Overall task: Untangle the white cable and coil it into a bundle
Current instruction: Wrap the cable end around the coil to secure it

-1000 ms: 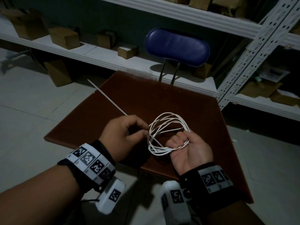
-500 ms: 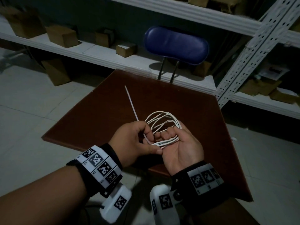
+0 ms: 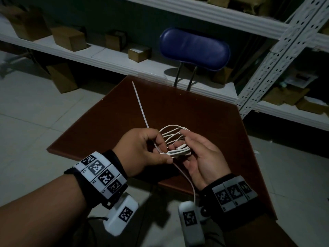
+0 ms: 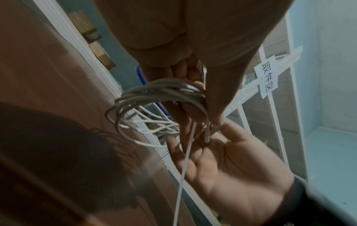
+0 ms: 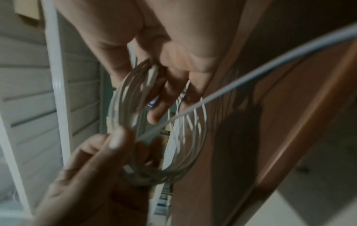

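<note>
The white cable [image 3: 170,132] is wound into a loose coil held above the brown table [image 3: 195,111]. My left hand [image 3: 166,152] pinches the gathered strands [image 4: 201,97] between thumb and fingers. A thin white strip [image 3: 140,106] runs through that grip: one end points to the table's far side, the other trails down [image 4: 185,160] past my right wrist. My right hand [image 3: 181,141] lies palm up beside it. Its fingers [image 5: 154,116] are fairly straight and reach through the coil loops [image 5: 119,107] without gripping. A cable plug end [image 3: 181,147] lies among the strands.
A blue-backed chair [image 3: 194,45] stands at the table's far edge. White metal shelving [image 3: 263,72] with cardboard boxes [image 3: 68,39] runs behind it. Tiled floor [image 3: 35,107] lies left and right of the table.
My left hand moved right onto the coil and took hold of its strands. The right hand's fist on the coil has opened. The white strip swung from pointing far left to nearly straight ahead.
</note>
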A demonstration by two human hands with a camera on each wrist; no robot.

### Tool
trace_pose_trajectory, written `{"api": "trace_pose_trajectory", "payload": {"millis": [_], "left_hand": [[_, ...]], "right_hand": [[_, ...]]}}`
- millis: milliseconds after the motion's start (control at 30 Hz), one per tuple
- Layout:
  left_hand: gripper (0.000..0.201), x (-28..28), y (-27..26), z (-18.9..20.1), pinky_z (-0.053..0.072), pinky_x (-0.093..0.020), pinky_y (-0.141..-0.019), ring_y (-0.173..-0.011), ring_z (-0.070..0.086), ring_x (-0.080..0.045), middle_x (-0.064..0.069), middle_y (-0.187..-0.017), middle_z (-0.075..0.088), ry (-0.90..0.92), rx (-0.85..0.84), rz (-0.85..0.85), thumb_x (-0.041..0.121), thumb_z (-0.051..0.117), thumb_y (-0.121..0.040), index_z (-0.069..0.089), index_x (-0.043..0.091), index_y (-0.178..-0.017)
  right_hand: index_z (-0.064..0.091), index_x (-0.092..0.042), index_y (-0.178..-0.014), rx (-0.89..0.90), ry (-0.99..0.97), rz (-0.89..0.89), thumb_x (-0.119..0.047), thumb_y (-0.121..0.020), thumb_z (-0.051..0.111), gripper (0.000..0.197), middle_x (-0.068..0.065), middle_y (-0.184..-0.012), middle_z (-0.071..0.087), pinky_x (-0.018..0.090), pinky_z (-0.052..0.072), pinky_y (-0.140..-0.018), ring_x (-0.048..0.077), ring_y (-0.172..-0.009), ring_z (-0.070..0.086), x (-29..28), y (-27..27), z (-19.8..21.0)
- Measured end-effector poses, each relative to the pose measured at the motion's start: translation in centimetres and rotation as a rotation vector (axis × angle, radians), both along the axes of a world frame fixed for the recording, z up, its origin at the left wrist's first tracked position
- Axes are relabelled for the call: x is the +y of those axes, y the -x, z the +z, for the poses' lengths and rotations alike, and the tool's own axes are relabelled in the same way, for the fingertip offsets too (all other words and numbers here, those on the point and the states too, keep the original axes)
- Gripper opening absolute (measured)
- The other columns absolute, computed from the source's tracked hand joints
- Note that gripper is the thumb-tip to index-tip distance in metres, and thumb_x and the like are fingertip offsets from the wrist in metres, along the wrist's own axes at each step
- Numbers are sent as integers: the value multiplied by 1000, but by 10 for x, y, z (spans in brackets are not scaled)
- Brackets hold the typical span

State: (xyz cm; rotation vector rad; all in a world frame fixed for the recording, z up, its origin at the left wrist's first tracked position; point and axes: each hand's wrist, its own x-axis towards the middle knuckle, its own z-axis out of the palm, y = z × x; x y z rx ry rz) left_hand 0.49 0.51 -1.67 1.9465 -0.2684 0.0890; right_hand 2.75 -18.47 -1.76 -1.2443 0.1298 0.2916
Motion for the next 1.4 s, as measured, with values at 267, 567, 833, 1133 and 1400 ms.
{"api": "trace_pose_trajectory", "payload": {"millis": [267, 567, 833, 1133, 1400], "left_hand": [[28, 12, -2, 6, 50, -25, -51, -53, 60, -17, -5, -62, 68, 164, 49, 55, 20, 92, -56, 68, 14, -70], [28, 19, -1, 10, 47, -36, -60, -57, 53, -24, -6, -61, 62, 244, 143, -45, 18, 93, -54, 69, 17, -69], [26, 23, -2, 14, 47, -27, -55, -57, 53, -21, -1, -58, 60, 238, 143, -60, 15, 91, -53, 69, 18, -66], [28, 32, -7, 13, 50, -31, -58, -63, 59, -30, -34, -75, 62, 256, 107, 65, 24, 91, -51, 69, 17, -67], [27, 33, -9, 9, 51, -23, -53, -60, 59, -24, -13, -65, 65, 267, 121, 108, 22, 90, -51, 68, 16, -66]], "right_hand": [[73, -32, -116, -204, 382, 156, -78, -80, 50, 63, 5, -97, 75, 38, 57, -81, 20, -84, 72, -17, -8, -10], [63, -29, -132, -883, 869, 155, -58, -98, 41, 50, -9, -141, 58, 32, 36, -113, 4, -137, 45, -28, -8, -7], [66, -30, -127, -806, 843, 279, -47, -103, 35, 42, -17, -123, 65, 17, 34, -107, -5, -118, 56, -23, -3, -14], [65, -29, -82, -359, 1249, 128, -42, -91, 68, 16, -8, -78, 65, 35, 53, -69, 11, -75, 63, -50, -16, -6], [59, -30, -94, -189, 1437, 687, -64, -65, 83, 50, -10, -89, 64, 37, 57, -78, 9, -82, 62, -50, -6, -26]]}}
